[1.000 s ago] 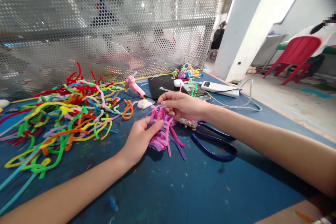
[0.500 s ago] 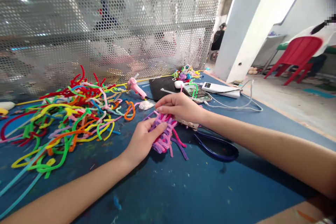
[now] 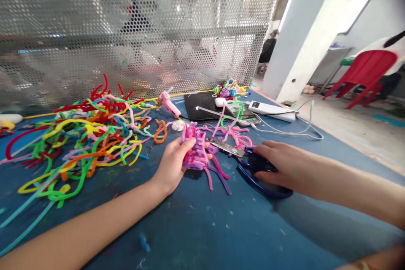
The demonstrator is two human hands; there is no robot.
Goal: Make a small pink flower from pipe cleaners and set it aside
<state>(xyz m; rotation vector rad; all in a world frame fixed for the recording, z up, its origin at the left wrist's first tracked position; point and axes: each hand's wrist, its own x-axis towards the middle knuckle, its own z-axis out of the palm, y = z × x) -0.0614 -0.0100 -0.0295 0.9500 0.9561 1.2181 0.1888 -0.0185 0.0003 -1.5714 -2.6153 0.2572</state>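
My left hand is closed around a woven piece of pink and purple pipe cleaners, thumb across its front. Loose pipe cleaner ends hang from its lower right onto the table. To the right, my right hand grips the dark blue handles of a pair of scissors, fingers at the upper loop and thumb at its inner side. The metal blades point left toward the woven piece. Behind them lie several cut pink pipe cleaner pieces.
A tangled heap of coloured pipe cleaners covers the left of the blue table. Farther back are a pink glue gun, a black pad, a phone and a white power bank with cables. A perforated metal screen stands behind.
My right hand has left the woven piece and moved right and down to the scissors, taking hold of the handles. My left hand still holds the woven piece, now turned more upright.
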